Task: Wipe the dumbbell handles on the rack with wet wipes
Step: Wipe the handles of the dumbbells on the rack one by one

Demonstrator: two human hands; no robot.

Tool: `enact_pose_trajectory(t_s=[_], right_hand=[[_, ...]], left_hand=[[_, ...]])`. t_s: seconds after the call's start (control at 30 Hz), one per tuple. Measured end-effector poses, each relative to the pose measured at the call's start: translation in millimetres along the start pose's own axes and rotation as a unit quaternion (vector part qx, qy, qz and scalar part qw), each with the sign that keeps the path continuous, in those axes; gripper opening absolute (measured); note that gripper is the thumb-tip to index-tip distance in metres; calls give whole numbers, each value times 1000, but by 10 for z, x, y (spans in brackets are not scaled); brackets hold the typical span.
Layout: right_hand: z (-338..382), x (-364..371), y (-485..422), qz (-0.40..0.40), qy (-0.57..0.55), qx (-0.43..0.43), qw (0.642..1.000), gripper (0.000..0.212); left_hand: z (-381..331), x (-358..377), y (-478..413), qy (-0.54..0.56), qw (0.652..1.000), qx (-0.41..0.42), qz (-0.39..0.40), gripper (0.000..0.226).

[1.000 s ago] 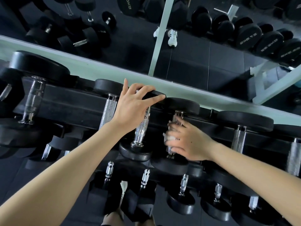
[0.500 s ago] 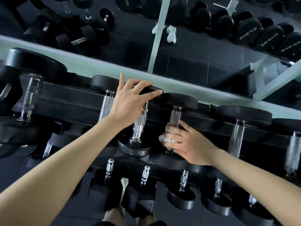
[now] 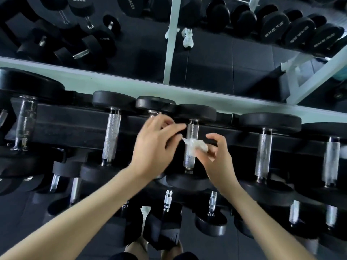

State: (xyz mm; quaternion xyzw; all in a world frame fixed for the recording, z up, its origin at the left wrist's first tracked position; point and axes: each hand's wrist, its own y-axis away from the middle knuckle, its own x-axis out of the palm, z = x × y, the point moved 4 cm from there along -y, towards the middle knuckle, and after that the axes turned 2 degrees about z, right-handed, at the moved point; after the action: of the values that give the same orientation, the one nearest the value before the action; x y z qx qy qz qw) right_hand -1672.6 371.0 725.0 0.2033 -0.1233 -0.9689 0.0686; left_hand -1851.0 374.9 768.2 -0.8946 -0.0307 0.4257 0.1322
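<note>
Nearest, below the forearms, a lower row of dumbbells sits on the bottom tier, their short handles pointing away from the viewer.

Above that, both hands meet over the top tier of the rack. The right hand pinches a crumpled wet wipe between thumb and fingertips. The wipe lies against the middle of a ribbed steel handle, with bare metal showing above and below it. The left hand reaches in from the left with its fingertips right at the wipe's left corner. It is blurred, so whether it grips the wipe or only touches it cannot be told.

The handle's long axis runs near to far, so the wipe has to travel along that line, toward or away from the body. The wipe is just left of the right hand's grip, and that hand is better placed to wrap it round the bar. My guess is the wipe is being refolded or spread before the next stroke.

The next handle to the right lies parallel and apart, an easy sideways step for the right hand. Another to the left is also uncovered.

Farthest, past a pale ledge, a mirror reflects dark floor and more weights.
</note>
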Motion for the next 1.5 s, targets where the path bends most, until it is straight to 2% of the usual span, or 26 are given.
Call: enact_pose_trajectory(t_s=[0.07,0.1,0.17,0.23,0.27,0.3,0.37,0.4,0.47,0.5,0.6,0.7,0.77,0.83,0.97,1.03,1.1,1.13,1.17,1.23,1.27,1.3,1.33,1.4,1.5], right_hand=[[-56,31,-1,-31,-91,83,992,20],[-42,69,-3,-29,-133,110,985,20],[-47,172,2,-1,-233,165,958,31],[-74,242,30,32,-288,210,934,36],[-107,247,41,33,-288,217,932,35],[-161,225,36,13,-250,209,945,33],[-248,107,17,-62,-98,158,981,28],[-276,54,17,-98,-34,139,985,25],[-314,11,18,-144,31,131,980,21],[-348,32,0,-150,30,134,979,22],[-399,217,-17,-136,-71,150,977,29],[-467,311,25,-167,-138,146,965,37],[-481,287,57,-200,-176,144,953,36],[-463,274,62,-212,-171,139,952,37],[-434,281,53,-211,-124,141,959,38],[-451,279,60,-218,-128,150,956,38],[-462,277,67,-227,-126,150,954,38],[-452,275,68,-230,-123,146,954,38],[-446,278,63,-231,-116,143,955,38],[-450,286,53,-231,-99,141,958,37],[-450,288,48,-229,-93,140,959,37],[-447,287,45,-228,-90,140,959,37],[-447,287,42,-228,-87,140,960,37],[-447,289,43,-226,-76,141,961,36],[-451,291,42,-230,-64,139,961,37]], left_hand=[[-109,243,108,126,977,-104,135,32],[-129,367,146,168,960,-141,174,37],[-135,540,156,175,949,-171,202,43],[-75,645,152,154,948,-200,194,40],[-27,677,151,156,945,-226,178,37],[26,708,156,161,941,-254,155,33],[88,769,151,162,931,-307,113,23],[110,821,136,170,920,-339,98,24],[144,963,85,232,874,-420,80,33],[142,1038,53,279,843,-455,70,38],[141,1169,-13,379,761,-524,53,42],[187,1212,-34,485,662,-571,16,27],[209,1227,-48,536,622,-571,0,16],[212,1230,-54,546,622,-561,6,19],[202,1171,-180,506,658,-557,-5,27],[210,1173,-241,465,694,-550,-16,32],[172,1172,-187,427,732,-532,9,33],[150,1170,-139,437,731,-524,21,31],[132,1164,-85,470,712,-521,31,30],[158,1184,14,554,643,-526,43,28],[180,1186,27,577,630,-516,52,25],[201,1189,19,579,636,-507,62,21],[211,1195,2,562,655,-500,72,23],[224,1201,-44,518,694,-496,61,37],[222,1185,-175,502,711,-490,42,36]])
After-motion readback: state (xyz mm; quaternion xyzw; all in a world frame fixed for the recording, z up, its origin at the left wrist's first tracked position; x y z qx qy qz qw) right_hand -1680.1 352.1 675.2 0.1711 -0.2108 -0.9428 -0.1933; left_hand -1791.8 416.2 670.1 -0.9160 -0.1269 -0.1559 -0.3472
